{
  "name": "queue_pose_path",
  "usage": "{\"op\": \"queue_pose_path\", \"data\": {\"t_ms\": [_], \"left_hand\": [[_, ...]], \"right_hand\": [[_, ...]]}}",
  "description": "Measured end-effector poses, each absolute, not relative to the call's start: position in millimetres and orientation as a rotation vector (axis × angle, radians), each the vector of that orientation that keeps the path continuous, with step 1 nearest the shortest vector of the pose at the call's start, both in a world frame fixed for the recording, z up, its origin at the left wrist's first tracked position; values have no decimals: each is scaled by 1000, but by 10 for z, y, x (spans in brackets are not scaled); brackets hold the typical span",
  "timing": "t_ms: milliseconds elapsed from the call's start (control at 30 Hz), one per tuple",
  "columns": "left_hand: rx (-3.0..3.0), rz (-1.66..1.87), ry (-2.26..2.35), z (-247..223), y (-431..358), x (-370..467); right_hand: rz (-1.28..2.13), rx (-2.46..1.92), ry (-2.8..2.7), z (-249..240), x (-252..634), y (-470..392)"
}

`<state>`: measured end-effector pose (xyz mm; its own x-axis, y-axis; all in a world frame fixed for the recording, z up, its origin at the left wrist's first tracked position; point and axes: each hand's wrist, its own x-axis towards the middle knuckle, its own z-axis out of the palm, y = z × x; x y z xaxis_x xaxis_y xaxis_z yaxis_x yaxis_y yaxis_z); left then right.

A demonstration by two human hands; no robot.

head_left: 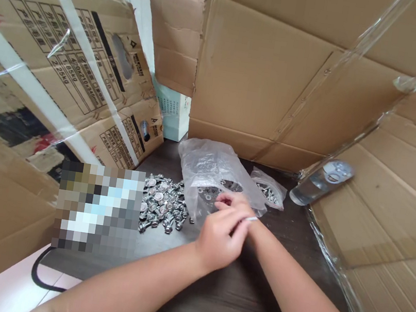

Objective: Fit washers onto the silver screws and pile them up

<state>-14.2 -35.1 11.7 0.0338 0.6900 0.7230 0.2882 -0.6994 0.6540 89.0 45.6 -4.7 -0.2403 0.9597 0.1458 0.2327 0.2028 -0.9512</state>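
Observation:
My left hand [221, 237] is closed, with a short pale rod-like piece [251, 218] sticking out from its fingertips, close over my right wrist. Just beyond it, my right hand [236, 201] reaches into the mouth of a clear plastic bag [211, 159]. Its fingers are curled together, and whatever they pinch is hidden. Inside the bag lie loose washers [208, 196], small and flat. Left of the bag is a heap of silvery hex-head bolts [161, 204], several with washers on them.
A small plastic bag of screws [269, 192] lies behind my right hand. A clear bottle [321, 182] leans at the right. Cardboard walls [258, 80] enclose the dark tabletop [270, 285]. A pale box [173, 114] stands at the back; a blurred-out patch [98, 210] covers something at left.

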Motion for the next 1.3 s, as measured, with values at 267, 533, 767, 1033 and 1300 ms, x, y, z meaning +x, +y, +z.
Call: {"op": "queue_pose_path", "data": {"t_ms": [267, 533, 767, 1033, 1300], "left_hand": [[977, 1272, 1092, 148, -159, -97], [936, 1257, 1068, 135, -156, -53], [920, 1272, 1051, 87, -93, -92], [958, 1244, 1029, 189, -168, -104], [1101, 1092, 910, 206, -228, -111]], "right_hand": [[1151, -1091, -1231, -13, 1258, -44], [776, -1108, -1302, -68, 1234, -60], [591, -970, -1600, -7, 1209, -97], [619, -1533, -2061, 542, 2140, 86], [431, -1996, -2192, 733, 2146, 1207]]}}
